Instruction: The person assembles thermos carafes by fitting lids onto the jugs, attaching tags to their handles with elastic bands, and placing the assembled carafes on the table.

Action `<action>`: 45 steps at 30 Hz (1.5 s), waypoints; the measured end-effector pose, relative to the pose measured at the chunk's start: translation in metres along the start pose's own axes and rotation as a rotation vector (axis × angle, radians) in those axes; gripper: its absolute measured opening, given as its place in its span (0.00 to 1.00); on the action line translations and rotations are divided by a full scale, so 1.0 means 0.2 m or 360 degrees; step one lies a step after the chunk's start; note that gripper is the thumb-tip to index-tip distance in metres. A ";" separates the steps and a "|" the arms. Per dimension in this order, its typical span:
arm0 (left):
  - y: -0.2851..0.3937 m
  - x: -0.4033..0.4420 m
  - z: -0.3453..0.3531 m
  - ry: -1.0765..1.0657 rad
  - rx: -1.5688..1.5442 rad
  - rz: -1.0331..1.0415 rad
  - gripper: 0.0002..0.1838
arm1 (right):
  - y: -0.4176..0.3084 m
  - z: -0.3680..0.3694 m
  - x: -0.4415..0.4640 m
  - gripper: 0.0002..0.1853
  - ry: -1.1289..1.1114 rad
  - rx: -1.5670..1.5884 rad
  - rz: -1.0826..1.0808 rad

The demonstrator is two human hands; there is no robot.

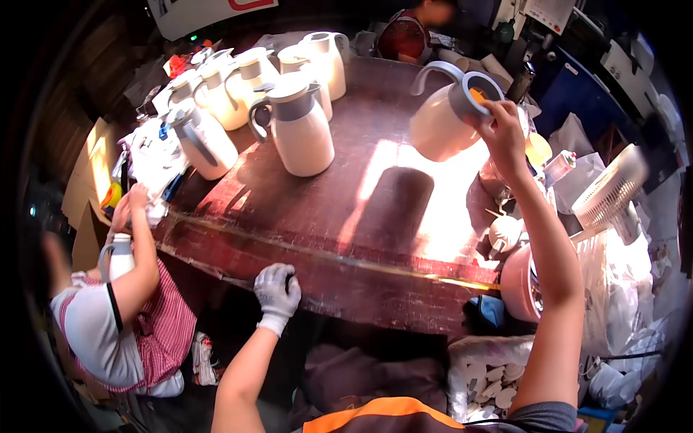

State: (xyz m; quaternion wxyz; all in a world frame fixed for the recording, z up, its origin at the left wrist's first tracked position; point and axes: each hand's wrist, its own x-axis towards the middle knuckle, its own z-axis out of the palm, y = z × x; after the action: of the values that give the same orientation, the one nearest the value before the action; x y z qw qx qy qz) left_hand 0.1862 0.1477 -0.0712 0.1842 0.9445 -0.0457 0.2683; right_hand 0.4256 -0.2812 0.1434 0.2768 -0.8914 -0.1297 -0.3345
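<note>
My bare right hand (502,133) is closed on the rim of a white jug (440,126) with a grey collar and grey handle. The jug is tilted above the right part of the dark red table (317,231), its handle pointing away from me. Its mouth faces up, and something orange shows inside. In a white glove, my left hand (278,292) hovers at the table's near edge, fingers loosely curled and holding nothing. A lidded white and grey jug (303,137) stands upright in front of several similar jugs (249,83) at the back left.
At the left a co-worker (123,317) in a red checked apron has a white jug (121,256) close to the body. Another person (404,36) is behind the table. A pink bucket (518,285), a fan (610,187) and a bag of white pieces (494,379) are on my right.
</note>
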 end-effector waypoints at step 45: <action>0.98 -0.63 -0.75 -0.1262 -0.1293 -0.0220 0.21 | -0.94 -0.92 -2.29 0.41 -0.0390 0.0464 0.0667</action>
State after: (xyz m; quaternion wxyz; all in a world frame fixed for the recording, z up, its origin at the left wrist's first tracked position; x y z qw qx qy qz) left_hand -0.0303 0.0214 0.0453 0.5185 0.8270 -0.1491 -0.1585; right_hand -0.0902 -0.2571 0.0281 0.4473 -0.8835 -0.0220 -0.1374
